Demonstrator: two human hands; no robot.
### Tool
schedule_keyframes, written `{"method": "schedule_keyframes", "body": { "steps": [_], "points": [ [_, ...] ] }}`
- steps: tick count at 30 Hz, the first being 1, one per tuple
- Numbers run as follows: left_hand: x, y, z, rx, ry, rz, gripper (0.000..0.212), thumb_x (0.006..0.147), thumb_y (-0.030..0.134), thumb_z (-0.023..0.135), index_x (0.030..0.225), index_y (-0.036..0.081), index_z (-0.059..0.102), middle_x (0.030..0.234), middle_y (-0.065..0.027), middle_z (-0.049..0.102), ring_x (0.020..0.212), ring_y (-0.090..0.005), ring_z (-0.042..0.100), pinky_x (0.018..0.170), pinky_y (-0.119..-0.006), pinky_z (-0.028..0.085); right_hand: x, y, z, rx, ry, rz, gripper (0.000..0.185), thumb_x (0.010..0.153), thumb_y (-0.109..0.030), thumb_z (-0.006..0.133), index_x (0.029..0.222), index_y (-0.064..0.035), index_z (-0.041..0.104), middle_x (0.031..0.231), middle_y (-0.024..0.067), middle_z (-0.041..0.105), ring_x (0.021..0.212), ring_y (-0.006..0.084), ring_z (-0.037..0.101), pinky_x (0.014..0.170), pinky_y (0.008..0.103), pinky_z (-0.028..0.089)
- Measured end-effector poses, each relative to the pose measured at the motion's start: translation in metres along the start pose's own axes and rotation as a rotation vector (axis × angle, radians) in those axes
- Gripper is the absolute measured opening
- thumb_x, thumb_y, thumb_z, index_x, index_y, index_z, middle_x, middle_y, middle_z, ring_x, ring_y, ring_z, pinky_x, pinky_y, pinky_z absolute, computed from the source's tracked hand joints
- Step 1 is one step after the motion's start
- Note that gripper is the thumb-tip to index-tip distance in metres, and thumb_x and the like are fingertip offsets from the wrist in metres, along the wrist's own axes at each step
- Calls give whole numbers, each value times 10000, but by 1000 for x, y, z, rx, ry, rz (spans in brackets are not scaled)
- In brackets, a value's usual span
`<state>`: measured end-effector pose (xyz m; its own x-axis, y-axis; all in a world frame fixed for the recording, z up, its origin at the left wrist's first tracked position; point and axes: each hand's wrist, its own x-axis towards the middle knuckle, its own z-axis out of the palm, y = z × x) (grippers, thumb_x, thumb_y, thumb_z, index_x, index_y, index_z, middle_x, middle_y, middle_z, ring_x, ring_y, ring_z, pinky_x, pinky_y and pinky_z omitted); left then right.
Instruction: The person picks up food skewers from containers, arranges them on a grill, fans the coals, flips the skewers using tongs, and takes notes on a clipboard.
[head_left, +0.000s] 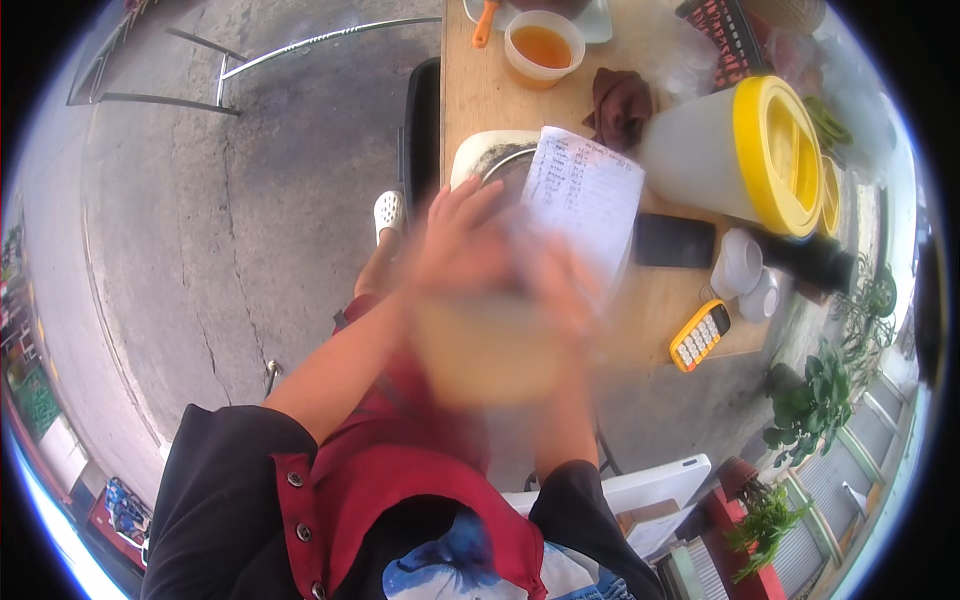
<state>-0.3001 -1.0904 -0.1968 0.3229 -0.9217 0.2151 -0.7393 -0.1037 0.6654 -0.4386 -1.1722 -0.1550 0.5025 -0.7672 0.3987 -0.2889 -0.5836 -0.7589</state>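
Note:
Both of my hands are blurred and close together over the near part of the table. My left hand (461, 240) has its fingers pointing forward, by the near rim of a white appliance with a round dark top (480, 146). To its right, my right hand (566, 289) overlaps the lower part of a handwritten paper sheet (585, 187). Just below the hands is a blurred tan object (487, 352); what it is, and whether either hand grips it, cannot be told. The paper partly covers the appliance.
On the wooden table (484, 90) are a tub of amber liquid (544, 49), a brown cloth (621, 109), a large yellow-lidded container (705, 154), a dark phone (675, 240), small white cups (739, 262) and a yellow calculator (699, 336). Potted plants (810, 405) stand at right.

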Motion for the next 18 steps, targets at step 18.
{"method": "schedule_keyframes", "body": {
  "steps": [18],
  "points": [
    [1, 1, -1, 7, -2, -4, 622, 635, 276, 665, 1254, 214, 630, 1424, -126, 448, 1350, -382, 346, 1106, -565, 235, -3, 2, 0, -11, 18, -2, 375, 753, 107, 635, 522, -43, 381, 480, 98, 384, 411, 252, 389, 397, 381, 260]
  ]
}}
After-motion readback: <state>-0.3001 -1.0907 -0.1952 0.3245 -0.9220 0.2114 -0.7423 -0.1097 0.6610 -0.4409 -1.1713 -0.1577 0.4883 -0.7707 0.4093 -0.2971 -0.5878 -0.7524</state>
